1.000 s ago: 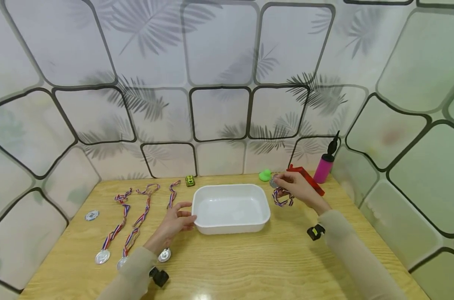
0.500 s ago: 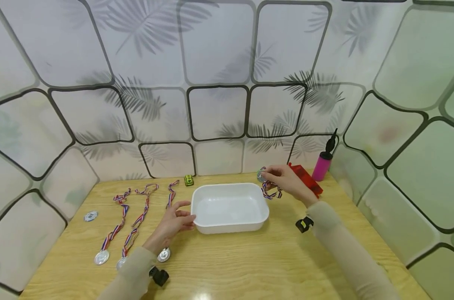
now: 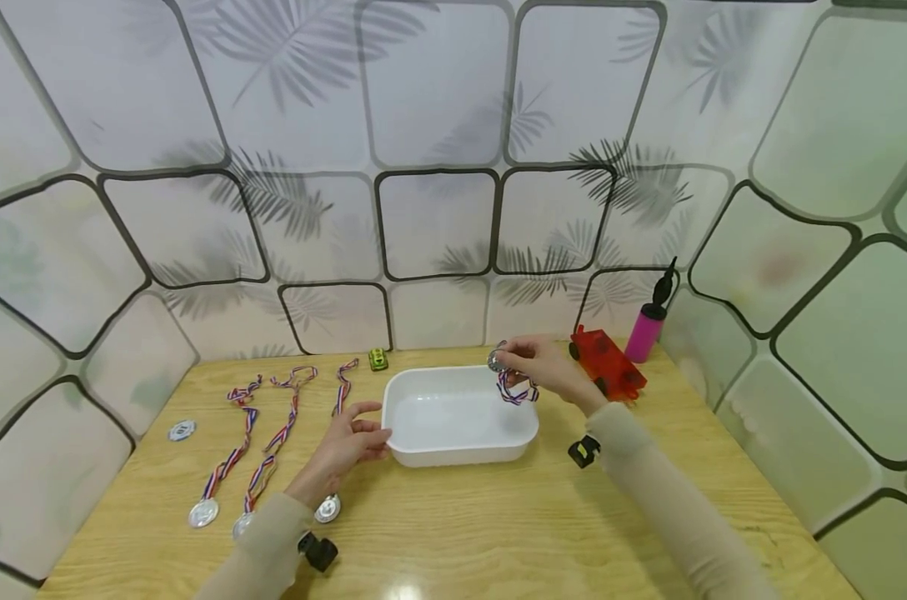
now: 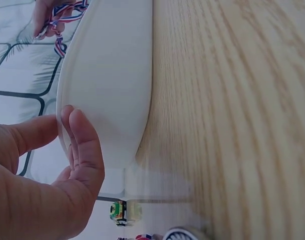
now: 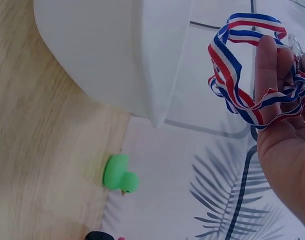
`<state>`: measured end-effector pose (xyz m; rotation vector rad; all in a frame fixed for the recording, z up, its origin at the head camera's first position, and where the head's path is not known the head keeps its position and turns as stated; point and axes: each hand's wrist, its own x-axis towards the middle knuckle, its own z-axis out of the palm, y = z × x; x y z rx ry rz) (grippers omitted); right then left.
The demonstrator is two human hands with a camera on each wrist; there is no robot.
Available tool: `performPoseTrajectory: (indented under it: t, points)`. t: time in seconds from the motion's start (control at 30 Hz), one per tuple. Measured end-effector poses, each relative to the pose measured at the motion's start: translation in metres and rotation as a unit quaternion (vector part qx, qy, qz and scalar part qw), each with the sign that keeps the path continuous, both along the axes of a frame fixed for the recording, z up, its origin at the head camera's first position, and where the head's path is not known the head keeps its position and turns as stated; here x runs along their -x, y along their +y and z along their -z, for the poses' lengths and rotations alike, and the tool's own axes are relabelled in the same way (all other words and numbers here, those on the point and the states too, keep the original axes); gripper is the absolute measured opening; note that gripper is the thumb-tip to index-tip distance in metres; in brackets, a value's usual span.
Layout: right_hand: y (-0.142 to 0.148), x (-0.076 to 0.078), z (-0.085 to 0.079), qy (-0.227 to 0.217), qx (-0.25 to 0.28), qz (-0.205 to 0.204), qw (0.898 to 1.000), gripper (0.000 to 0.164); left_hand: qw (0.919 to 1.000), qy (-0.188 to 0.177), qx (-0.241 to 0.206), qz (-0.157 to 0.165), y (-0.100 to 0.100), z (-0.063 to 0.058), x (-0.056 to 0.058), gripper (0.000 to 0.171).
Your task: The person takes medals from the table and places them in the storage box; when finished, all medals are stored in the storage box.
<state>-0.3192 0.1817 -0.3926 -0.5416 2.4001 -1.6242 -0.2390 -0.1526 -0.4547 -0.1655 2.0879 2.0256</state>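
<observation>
My left hand [image 3: 346,446] pinches the left rim of a white rectangular tub [image 3: 453,457], which stands on the wooden table; the left wrist view shows thumb and fingers [image 4: 86,145] at its rim. Above the tub's right back corner, my right hand [image 3: 553,368] holds a silver medal [image 3: 496,359] between thumb and fingers. Its red, white and blue ribbon [image 5: 227,62] is bunched in that hand, with loops hanging out. Three more silver medals lie at the left, one [image 3: 203,512] outermost, another [image 3: 243,525] partly behind the left sleeve, the third [image 3: 328,508] beside the left wrist.
A round chip [image 3: 182,430] lies at the far left. Behind the tub sits a small yellow-green toy car [image 3: 378,359]. A green rubber duck [image 5: 118,172] shows in the right wrist view. At the right back are a red toy vehicle [image 3: 608,365] and a pink hand pump [image 3: 644,333].
My right hand has moved left with the medal and ribbon, from beside the tub to over its right edge. More of the red toy vehicle shows. The left hand has stayed at the rim.
</observation>
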Motion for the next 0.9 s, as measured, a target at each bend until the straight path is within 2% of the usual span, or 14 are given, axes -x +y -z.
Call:
performPoseTrajectory:
  t: [0.2, 0.5, 0.73, 0.9]
  points:
    - [-0.009, 0.003, 0.007, -0.015, -0.015, -0.013, 1.000, 0.027, 1.0000, -0.001, 0.006, -0.004, 0.000, -0.001, 0.000, 0.054]
    - [-0.017, 0.003, 0.016, -0.002, -0.028, -0.059, 0.998, 0.021, 0.9998, 0.004, 0.021, -0.004, 0.000, -0.001, -0.001, 0.054]
    - [-0.021, 0.000, 0.015, 0.003, -0.040, -0.069, 0.997, 0.027, 0.9998, 0.003, 0.019, 0.002, -0.001, -0.001, -0.001, 0.055]
    - [-0.024, -0.001, 0.020, 0.001, -0.030, -0.076, 0.997, 0.023, 0.9998, 0.002, 0.018, 0.004, -0.001, -0.003, -0.002, 0.055]
